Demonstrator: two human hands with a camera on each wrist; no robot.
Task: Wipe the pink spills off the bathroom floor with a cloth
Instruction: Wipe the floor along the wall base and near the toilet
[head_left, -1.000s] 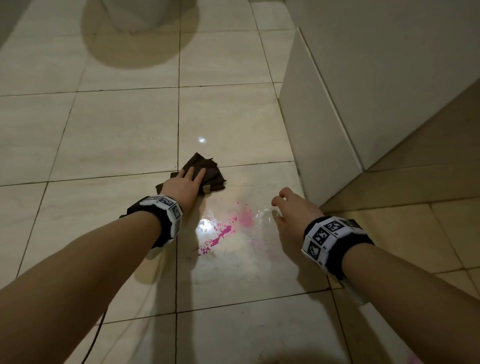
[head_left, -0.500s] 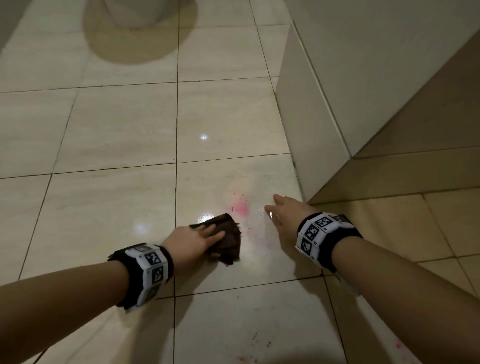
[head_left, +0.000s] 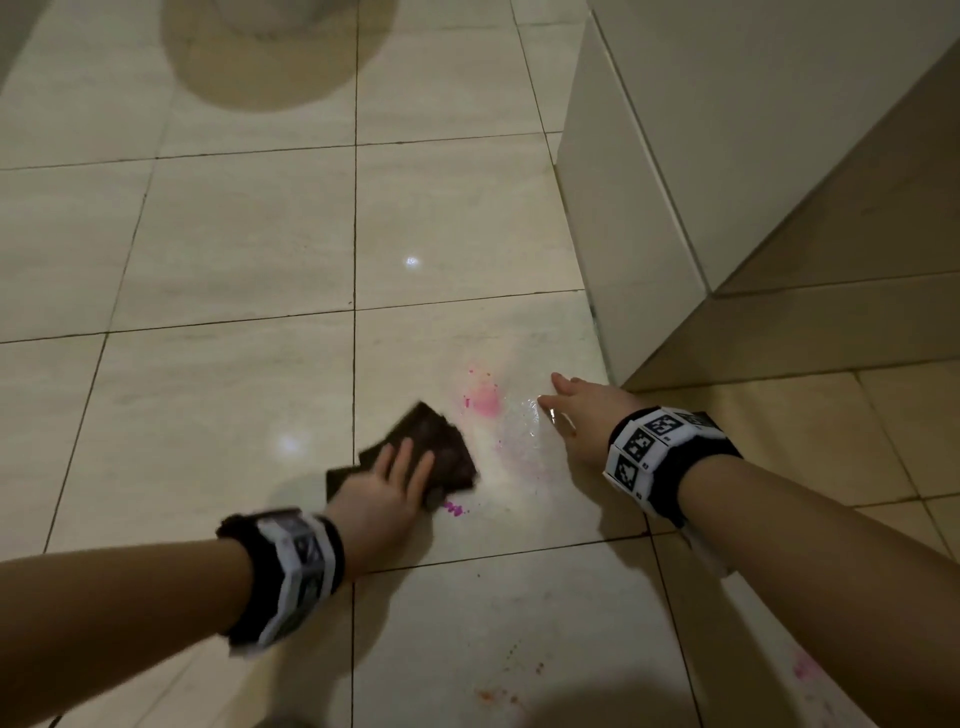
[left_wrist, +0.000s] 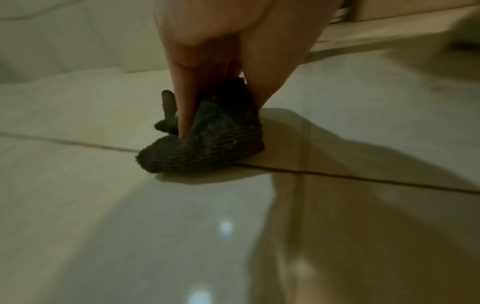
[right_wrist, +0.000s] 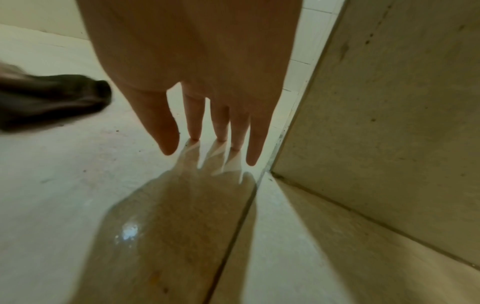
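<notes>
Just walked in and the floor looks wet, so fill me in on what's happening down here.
A person is crouched over the tiled bathroom floor, wiping up pink spills. The left hand presses a dark cloth flat on the tile. A pink patch lies just beyond the cloth, and small pink drops sit at its near edge. The right hand rests open on the wet tile, fingertips down, near a white wall corner. Fainter pink specks remain on the nearer tiles.
</notes>
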